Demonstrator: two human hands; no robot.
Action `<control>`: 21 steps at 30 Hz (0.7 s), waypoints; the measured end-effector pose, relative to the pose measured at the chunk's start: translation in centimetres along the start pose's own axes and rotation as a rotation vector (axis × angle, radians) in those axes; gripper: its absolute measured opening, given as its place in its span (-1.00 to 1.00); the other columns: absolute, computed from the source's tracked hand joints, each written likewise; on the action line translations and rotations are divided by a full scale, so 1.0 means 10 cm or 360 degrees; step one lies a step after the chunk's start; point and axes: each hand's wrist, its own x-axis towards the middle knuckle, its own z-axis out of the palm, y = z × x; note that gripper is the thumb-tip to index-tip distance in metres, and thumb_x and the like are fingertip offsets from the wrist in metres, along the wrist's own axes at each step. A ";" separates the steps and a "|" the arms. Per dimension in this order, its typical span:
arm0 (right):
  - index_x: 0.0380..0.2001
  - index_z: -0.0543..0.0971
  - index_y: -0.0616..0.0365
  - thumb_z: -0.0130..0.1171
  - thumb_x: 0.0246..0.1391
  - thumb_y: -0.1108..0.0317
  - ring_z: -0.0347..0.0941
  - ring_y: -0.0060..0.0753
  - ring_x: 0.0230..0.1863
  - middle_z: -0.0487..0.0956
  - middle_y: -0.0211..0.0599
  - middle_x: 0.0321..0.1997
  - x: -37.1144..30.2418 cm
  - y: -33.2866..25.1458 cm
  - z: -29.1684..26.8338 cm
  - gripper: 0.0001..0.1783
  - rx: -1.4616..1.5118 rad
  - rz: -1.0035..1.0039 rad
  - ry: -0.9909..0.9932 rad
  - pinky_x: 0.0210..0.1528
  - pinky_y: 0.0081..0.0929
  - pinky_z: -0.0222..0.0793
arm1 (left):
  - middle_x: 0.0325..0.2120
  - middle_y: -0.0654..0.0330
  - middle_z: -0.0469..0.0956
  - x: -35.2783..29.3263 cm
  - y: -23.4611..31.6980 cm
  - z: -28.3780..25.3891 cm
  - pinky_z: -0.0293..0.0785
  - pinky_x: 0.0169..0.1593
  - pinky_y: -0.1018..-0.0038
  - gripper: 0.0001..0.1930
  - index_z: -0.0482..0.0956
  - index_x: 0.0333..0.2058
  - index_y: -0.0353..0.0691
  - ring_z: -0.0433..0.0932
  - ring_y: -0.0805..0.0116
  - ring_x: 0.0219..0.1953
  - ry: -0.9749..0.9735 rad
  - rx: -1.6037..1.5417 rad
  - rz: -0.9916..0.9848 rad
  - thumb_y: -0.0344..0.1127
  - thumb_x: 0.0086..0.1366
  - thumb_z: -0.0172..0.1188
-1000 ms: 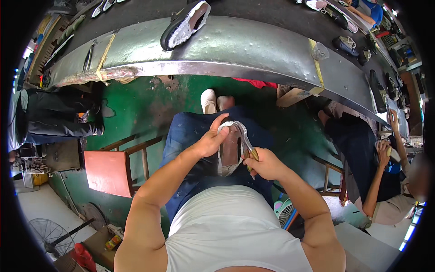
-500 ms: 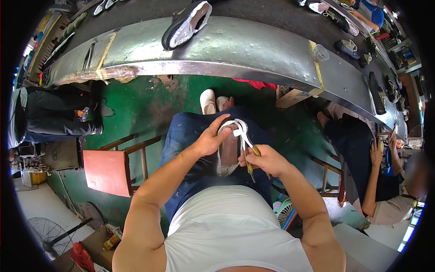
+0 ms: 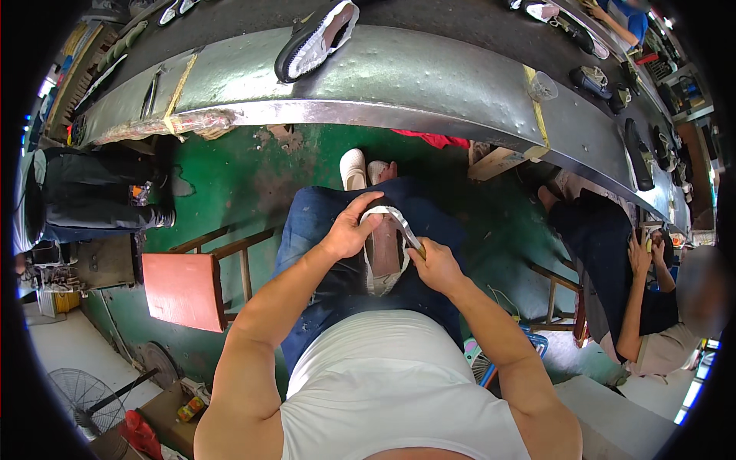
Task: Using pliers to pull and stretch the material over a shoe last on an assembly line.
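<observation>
A shoe upper on its last [image 3: 383, 264] lies across my lap, brown underside up, with a white edge curling round its far end. My left hand [image 3: 349, 230] grips that far end, thumb on the underside and fingers over the outer side. In my right hand [image 3: 439, 268] is a pair of pincers [image 3: 418, 247] with yellowish handles, mostly covered by the fist. Their metal head reaches along the shoe's right rim at the white edge; whether the jaws pinch it I cannot tell.
A metal-edged workbench [image 3: 429, 65] runs across ahead, bearing a black-and-white shoe [image 3: 318, 42] and a clear cup [image 3: 542, 87]. A stool with a reddish seat [image 3: 182, 290] stands at left. Co-workers sit right [image 3: 632, 307] and stand left [image 3: 100, 188].
The loose white strip looped above the shoe now lies along its rim. My right hand has turned and closed round the pincers, whose handles no longer point toward me.
</observation>
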 end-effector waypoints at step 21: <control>-0.30 0.42 0.30 0.13 0.18 0.38 0.55 0.32 -0.26 0.57 0.20 -0.29 -0.33 -0.46 -0.20 -0.82 -0.0486 0.0167 -0.0189 -0.20 0.04 0.50 | -0.03 0.26 0.55 -0.12 0.40 0.25 0.41 0.11 0.53 -0.55 0.40 0.24 -0.14 0.48 0.53 -0.03 0.0129 -0.0332 -0.0295 -0.33 0.40 0.20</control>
